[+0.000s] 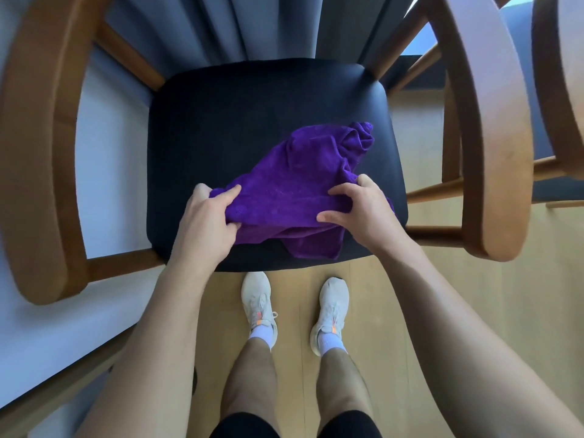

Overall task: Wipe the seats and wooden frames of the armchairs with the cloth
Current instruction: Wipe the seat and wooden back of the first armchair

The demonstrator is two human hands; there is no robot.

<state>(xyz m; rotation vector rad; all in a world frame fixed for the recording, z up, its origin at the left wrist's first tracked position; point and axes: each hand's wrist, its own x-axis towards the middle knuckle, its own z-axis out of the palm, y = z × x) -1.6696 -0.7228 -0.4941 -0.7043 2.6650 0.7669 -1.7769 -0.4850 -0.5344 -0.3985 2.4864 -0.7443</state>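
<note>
A domestic or hotel-style sitting room: a wooden armchair (38, 153) with a black padded seat (252, 99), grey curtains (196, 30) at 12 o'clock, a second armchair (559, 74) at 2 o'clock, and a pale wood floor (543, 279).

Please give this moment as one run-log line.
left hand: grips purple cloth | right hand: grips purple cloth | purple cloth: bunched on black seat | wooden armrests: not touched

Soft daylight comes from the far right, where a pale patch glares. Wide-angle distortion bows the armrests (31, 159) at both edges; shadows are faint.
</note>
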